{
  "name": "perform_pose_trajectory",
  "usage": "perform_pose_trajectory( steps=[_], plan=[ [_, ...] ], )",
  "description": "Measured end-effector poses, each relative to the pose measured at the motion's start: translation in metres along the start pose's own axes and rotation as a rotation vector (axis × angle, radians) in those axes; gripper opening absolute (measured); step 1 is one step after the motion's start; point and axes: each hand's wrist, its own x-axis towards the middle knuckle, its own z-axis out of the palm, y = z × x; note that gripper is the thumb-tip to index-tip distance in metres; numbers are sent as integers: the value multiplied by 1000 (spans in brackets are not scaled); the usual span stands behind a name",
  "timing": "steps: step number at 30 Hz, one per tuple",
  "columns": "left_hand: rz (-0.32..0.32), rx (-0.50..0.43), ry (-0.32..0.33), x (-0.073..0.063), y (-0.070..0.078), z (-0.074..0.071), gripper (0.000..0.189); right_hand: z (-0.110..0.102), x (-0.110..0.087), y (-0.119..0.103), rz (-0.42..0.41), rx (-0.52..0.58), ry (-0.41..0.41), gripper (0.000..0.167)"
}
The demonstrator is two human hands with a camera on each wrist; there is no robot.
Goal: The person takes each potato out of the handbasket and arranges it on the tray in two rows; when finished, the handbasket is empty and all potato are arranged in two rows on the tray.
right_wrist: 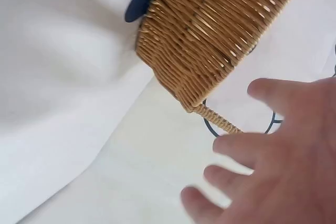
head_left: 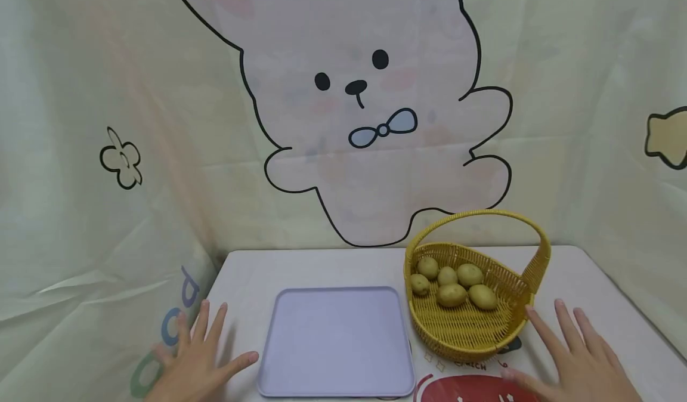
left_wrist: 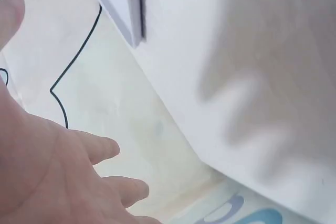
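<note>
In the head view my left hand [head_left: 200, 354] is spread over the table's left side, beside the lilac tray [head_left: 337, 342], holding nothing. My right hand [head_left: 582, 354] has its fingers spread at the right, near a yellow wicker basket [head_left: 467, 333] with a tall handle. Several potatoes [head_left: 451, 295] lie in the back left part of that basket. The left wrist view has the left palm [left_wrist: 47, 166] with a corner of the tray [left_wrist: 118, 3] beyond it. In the right wrist view, a gap shows between the right fingers [right_wrist: 236, 148] and the basket's woven side [right_wrist: 205, 30].
The white table [head_left: 247, 271] has a red printed patch [head_left: 477, 390] at its front. A dark flat shape [head_left: 512, 345] shows beside the basket's base. Behind hangs a pale curtain [head_left: 214, 151] with a cartoon animal, and more curtain closes off both sides.
</note>
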Motion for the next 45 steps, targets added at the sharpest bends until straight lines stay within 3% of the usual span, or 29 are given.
perform_pose_trajectory(
  steps=[5, 9, 11, 16, 19, 23, 27, 33, 45],
  plan=[
    [48, -126, -16, 7, 11, 2, 117, -28, 10, -7, -116, 13, 88, 113],
    [84, -228, 2, 18, 19, 4, 108, -51, 19, -20, -165, 100, 94, 106],
    [53, -280, -7, 26, 23, 5, 99, -60, 25, -27, -216, 176, 113, 99],
    [-112, -468, -109, 47, 31, 12, 74, -76, 47, -42, -357, 335, 131, 74],
    [-191, -615, -154, 56, 35, 16, 57, -83, 62, -48, -397, 382, 100, 62],
    [-243, -749, -171, 67, 39, 20, 33, -88, 82, -53, -416, 402, 22, 55],
    [-268, -751, -179, 73, 41, 25, 22, -87, 101, -56, -409, 410, -83, 51],
    [-299, -752, -200, 76, 40, 29, 23, -90, 123, -55, -376, 385, -205, 50],
    [-308, -801, -230, 81, 31, 33, 28, -80, 144, -65, -286, 440, -337, 40]
  ],
)
